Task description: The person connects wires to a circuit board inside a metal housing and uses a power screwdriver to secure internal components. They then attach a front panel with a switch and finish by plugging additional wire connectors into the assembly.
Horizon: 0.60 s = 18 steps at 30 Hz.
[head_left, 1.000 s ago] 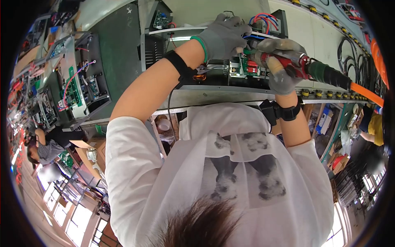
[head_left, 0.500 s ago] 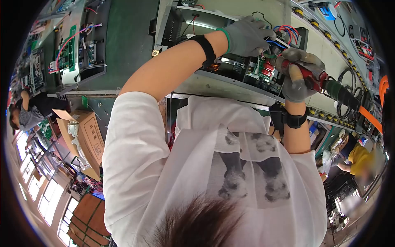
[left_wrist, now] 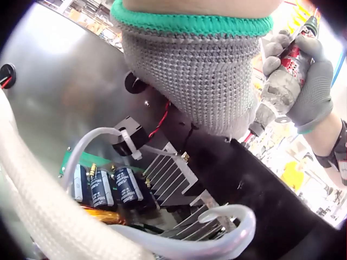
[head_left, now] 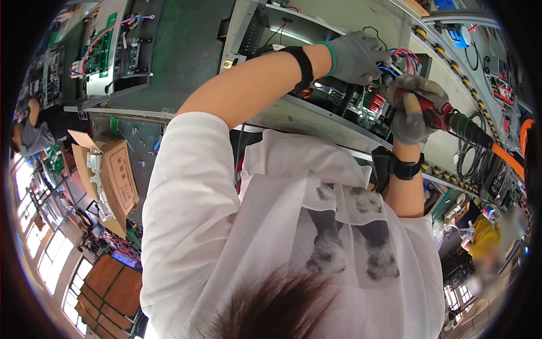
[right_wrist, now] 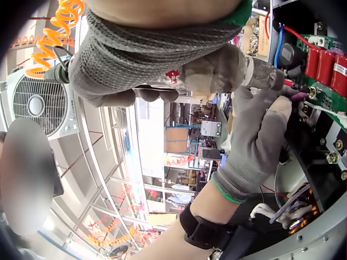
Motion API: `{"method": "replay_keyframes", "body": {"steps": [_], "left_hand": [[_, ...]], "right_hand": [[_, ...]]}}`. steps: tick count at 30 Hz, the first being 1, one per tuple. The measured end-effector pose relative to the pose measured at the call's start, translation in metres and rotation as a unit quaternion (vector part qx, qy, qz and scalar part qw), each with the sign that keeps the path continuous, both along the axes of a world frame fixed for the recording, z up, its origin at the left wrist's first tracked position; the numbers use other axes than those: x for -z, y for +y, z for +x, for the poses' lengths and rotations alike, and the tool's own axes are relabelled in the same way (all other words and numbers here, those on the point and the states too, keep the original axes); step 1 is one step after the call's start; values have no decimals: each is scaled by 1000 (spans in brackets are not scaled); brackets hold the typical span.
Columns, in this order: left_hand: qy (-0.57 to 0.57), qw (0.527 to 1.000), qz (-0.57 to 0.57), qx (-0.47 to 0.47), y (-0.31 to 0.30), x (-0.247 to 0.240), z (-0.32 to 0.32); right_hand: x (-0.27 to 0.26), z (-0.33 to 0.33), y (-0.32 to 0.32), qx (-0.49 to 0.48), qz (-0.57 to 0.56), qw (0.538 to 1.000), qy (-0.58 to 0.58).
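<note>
My gloved right hand grips a red power screwdriver, its nose pointing left into an open metal chassis. In the right wrist view the screwdriver's bit reaches the edge of a green circuit board, beside a row of red block components. My gloved left hand is over the chassis, its fingertips close to the bit and a purple piece; I cannot tell whether they pinch it. Dark cylindrical capacitors and metal heatsink fins lie below the left wrist.
An orange hose trails from the screwdriver to the right. Red and blue wires loop near the left fingers. Another open chassis stands on the green bench top at left, with a cardboard box lower down. Someone in yellow is at far right.
The head view has swung, so chassis and hands appear farther right and the chassis more slanted. Both hands stay together at the board, the right still holding the screwdriver.
</note>
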State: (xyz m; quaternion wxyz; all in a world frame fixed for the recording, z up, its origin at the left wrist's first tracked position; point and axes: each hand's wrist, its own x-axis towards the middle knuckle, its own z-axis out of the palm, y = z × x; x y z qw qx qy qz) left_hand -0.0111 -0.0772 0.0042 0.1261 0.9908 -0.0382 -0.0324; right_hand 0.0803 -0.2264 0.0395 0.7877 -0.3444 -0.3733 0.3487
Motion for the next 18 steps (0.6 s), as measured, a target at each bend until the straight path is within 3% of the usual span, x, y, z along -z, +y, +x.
{"method": "replay_keyframes", "body": {"steps": [2, 4, 7, 9, 10, 11, 12, 13, 15, 18], "left_hand": [[-3, 1000, -11, 5, -3, 2, 2], [-5, 1000, -11, 6, 3, -7, -3], [-164, 978, -85, -97, 16, -46, -31], [-319, 895, -207, -232, 41, -74, -77], [-338, 856, -208, -332, 49, -81, -105], [-382, 808, -193, -404, 63, -64, -136], [-475, 742, -84, -465, 70, -51, -156], [-489, 708, -66, -505, 71, -28, -178], [-343, 702, -64, -621, 51, 33, -220], [-141, 690, -112, -701, 8, 122, -256]], "right_hand": [[-9, -10, 2, 125, -61, 986, -92], [-22, -13, 3, 112, -60, 987, -95], [-33, -5, 1, 111, -24, 987, -113], [-45, 6, -7, 79, 0, 991, -112], [-53, 10, -12, 57, 7, 991, -125], [-59, 12, -16, 54, 10, 989, -137], [-63, 10, -24, 68, -14, 993, -92], [-65, 13, -29, 64, -21, 994, -84], [-70, 11, -36, 59, -38, 996, -54], [-66, 16, -42, 32, -40, 999, -13]]}}
